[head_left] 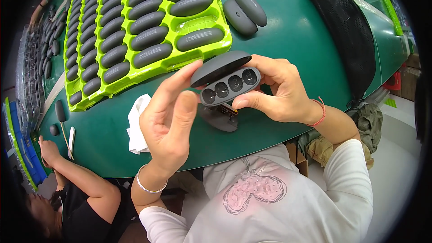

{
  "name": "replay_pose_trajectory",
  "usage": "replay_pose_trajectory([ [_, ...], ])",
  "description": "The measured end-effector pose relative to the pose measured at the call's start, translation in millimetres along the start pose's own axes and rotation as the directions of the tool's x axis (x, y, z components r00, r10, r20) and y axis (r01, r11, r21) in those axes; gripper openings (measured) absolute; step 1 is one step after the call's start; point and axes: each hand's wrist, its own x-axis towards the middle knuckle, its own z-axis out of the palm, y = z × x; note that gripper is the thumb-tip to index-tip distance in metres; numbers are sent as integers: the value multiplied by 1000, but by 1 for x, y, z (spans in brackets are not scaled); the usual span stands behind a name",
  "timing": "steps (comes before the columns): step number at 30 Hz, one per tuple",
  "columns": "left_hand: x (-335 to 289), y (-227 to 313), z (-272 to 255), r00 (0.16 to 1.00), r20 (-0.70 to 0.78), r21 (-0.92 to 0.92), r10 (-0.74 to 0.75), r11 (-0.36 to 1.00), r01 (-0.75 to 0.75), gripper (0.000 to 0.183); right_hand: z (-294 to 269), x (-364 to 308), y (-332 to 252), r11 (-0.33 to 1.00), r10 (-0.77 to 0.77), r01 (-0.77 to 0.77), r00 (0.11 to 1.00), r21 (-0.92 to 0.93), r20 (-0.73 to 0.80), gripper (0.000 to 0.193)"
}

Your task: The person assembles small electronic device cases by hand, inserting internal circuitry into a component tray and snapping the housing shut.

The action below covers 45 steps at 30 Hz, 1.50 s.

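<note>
Grips the right end of an open dark grey case (228, 89) in the right hand (283, 90), with thumb against the near edge of the base and fingers curled behind it. Holds the left hand (164, 119) half open at the other end, with forefinger tip at the left edge of the raised lid (220, 68) and thumb spread apart, just beside the base; cannot tell how firmly, if at all, that touches. Lies so between both hands, with long axis running from left hand to right and tilting upward to the right; sits nearer the right, being clasped there. Shows four round dark recesses, with lid hinged along the far side. Has beneath, partly hidden, a dark curved shell (219, 120), and to the left a white cloth (136, 128). Includes beyond, on the green table (288, 31), a lime-green tray (196, 24) of grey cases.
</note>
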Motion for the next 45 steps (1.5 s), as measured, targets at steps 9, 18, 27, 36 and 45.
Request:
replay_pose_trajectory([
  [9, 3, 1, 2, 977, 97, 163, 190, 965, -204, 36, -3, 2, -3, 999, 26, -26, 1000, -21, 18, 27],
  [18, 0, 5, 1, 995, 11, 69, -103, 992, 102, 32, -4, 1, -12, 873, 341, -377, 925, 309, 166, 36],
  [27, 5, -2, 6, 965, 24, 426, 260, 871, -245, 38, -5, 5, -10, 783, 319, -380, 925, 492, 207, 40],
  [36, 7, -5, 3, 843, 177, 651, 509, 582, -488, 45, -5, 6, -3, 841, 186, -266, 960, 471, 209, 51],
  [45, 11, -3, 5, 828, 264, 655, 494, 538, -530, 48, -4, 6, -9, 886, 163, -214, 974, 412, 156, 60],
])
